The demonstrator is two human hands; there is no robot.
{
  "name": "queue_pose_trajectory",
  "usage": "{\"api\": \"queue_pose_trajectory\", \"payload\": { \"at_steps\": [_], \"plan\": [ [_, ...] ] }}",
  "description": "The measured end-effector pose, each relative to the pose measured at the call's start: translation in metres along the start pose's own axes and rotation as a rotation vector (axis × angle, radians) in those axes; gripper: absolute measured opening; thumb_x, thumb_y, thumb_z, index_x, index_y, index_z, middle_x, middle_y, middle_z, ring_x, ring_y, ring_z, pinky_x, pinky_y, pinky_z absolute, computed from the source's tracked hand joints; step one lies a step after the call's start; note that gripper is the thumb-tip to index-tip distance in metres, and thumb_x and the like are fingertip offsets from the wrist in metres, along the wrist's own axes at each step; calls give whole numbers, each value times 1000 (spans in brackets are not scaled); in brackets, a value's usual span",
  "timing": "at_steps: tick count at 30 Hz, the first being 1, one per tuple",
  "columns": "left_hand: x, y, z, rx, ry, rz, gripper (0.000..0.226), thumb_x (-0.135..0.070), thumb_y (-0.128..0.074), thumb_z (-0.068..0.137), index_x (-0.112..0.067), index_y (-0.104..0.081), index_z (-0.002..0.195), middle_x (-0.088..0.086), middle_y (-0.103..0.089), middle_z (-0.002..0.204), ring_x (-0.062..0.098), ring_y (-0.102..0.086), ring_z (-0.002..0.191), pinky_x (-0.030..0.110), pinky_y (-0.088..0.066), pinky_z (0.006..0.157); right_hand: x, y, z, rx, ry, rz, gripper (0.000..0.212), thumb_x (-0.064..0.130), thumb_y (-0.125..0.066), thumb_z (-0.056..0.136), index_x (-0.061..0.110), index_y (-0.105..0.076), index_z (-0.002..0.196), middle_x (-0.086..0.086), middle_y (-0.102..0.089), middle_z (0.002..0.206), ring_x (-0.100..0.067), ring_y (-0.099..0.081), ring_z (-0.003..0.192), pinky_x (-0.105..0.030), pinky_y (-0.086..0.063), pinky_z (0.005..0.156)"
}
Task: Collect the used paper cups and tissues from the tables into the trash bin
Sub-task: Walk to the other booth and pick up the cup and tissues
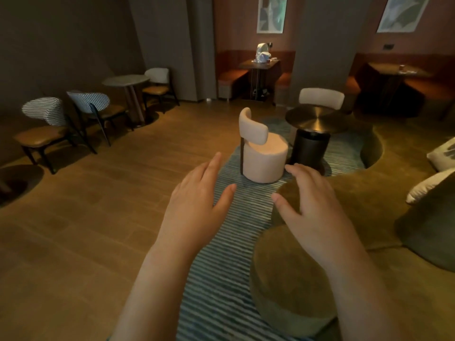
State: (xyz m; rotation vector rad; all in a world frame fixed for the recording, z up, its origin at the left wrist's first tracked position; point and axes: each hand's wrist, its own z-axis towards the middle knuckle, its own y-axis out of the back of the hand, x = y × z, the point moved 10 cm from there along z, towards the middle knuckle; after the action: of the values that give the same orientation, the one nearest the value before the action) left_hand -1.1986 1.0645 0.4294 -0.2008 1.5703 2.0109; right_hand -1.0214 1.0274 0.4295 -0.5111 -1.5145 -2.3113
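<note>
My left hand (pixel 197 203) and my right hand (pixel 312 205) are stretched out in front of me, palms down, fingers apart, holding nothing. Far ahead, a booth table (pixel 270 64) carries a white crumpled heap (pixel 262 54) and some small items; I cannot tell what they are. At the far right, another booth table (pixel 384 70) bears a small cup-like thing (pixel 401 68) and flat pale bits beside it. No trash bin is visible.
A round dark metal table (pixel 317 119) with a cream chair (pixel 263 153) stands just ahead on a striped rug (pixel 221 267). A curved olive sofa (pixel 369 205) fills the right. At left stand a round table (pixel 125 80) and striped-back chairs (pixel 44 124) on a wooden floor.
</note>
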Motion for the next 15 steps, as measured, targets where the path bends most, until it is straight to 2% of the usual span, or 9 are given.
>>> {"api": "queue_pose_trajectory", "payload": {
  "at_steps": [4, 10, 15],
  "plan": [
    [49, -17, 69, 44, 15, -8, 64, -53, -37, 93, -35, -11, 149, -13, -21, 153, 3, -19, 138, 29, -22, 111, -2, -56, 64, 81, -32, 39, 56, 46, -48, 92, 37, -25, 142, 18, -24, 148, -1, -16, 135, -19, -14, 101],
    [124, -36, 192, 22, 12, 95, 62, -51, -36, 94, -29, -18, 149, -10, -22, 154, 5, -20, 138, 29, -21, 111, -9, -129, 197, 46, -17, 42, 52, 41, -51, 92, 30, -33, 140, 13, -33, 143, -2, -23, 130, -19, -19, 99],
    [174, -46, 326, -8, 27, 176, 60, -50, -36, 95, -29, -20, 149, -9, -23, 153, 7, -21, 139, 31, -22, 111, -34, -177, 337, 24, -64, 79, 55, 44, -48, 92, 24, -34, 141, 5, -31, 146, -12, -22, 134, -34, -26, 108]
  ]
}}
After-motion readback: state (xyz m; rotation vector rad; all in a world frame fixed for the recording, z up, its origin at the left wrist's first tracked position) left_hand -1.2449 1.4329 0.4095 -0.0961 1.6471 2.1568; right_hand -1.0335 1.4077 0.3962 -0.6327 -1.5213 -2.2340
